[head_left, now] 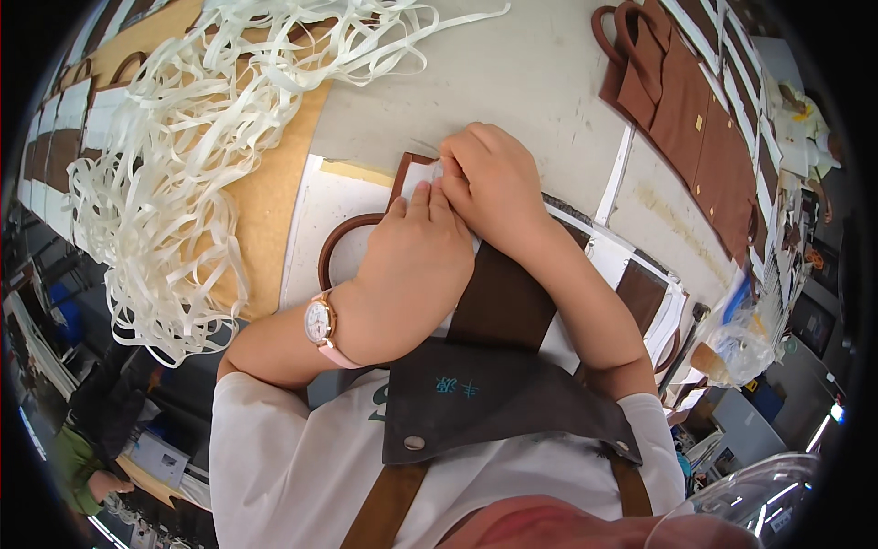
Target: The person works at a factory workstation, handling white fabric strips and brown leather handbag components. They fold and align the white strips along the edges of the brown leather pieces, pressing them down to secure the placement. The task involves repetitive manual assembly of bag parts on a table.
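A white panel with a brown edge (400, 179) lies on the table in front of me, partly covered by both hands. My left hand (407, 274), with a watch at the wrist, rests on it with fingers stretched out flat. Right beside those fingertips, my right hand (494, 178) is closed, its fingers curled down at the panel's top; whatever they pinch is hidden. A curved brown handle (326, 256) emerges next to the left hand. Under my right forearm a dark brown panel (505, 297) reaches toward my apron.
A tangled heap of white tape (183, 174) covers the tan board (274, 210) at the left. Stacked brown bag pieces with handles (686, 137) lie along the right. Nearer on that side are a smaller brown panel (642, 297) and a clear plastic bag (736, 348).
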{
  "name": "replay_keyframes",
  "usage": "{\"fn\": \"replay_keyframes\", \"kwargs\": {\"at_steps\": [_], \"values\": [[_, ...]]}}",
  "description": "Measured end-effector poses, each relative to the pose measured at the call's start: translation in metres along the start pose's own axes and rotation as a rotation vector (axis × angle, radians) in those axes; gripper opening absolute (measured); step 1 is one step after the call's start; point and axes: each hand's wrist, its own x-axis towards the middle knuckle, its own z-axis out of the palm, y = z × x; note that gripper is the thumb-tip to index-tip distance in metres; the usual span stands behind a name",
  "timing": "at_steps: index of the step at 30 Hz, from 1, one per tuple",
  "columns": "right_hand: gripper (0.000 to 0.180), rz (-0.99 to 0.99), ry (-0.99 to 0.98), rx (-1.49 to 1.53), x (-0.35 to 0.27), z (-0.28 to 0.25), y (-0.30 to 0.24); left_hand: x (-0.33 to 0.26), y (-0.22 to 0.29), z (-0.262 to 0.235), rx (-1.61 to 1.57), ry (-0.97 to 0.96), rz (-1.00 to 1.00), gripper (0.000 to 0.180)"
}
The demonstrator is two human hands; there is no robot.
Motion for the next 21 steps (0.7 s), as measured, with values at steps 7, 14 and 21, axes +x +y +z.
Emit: {"fn": "replay_keyframes", "kwargs": {"at_steps": [7,14,21], "values": [[0.018,0.065,0.049,0.051,-0.018,-0.011,-0.001,-0.001,-0.005,-0.003,-0.081,0.043,-0.009,0.047],[0.012,-0.073,-0.05,-0.005,-0.003,-0.006,-0.002,-0.001,-0.005,-0.002,-0.061,0.059,-0.008,0.044],[0.008,-0.004,0.001,-0.01,0.003,0.0,-0.002,-0.001,-0.006,-0.006,-0.072,-0.017,0.007,0.038]]}}
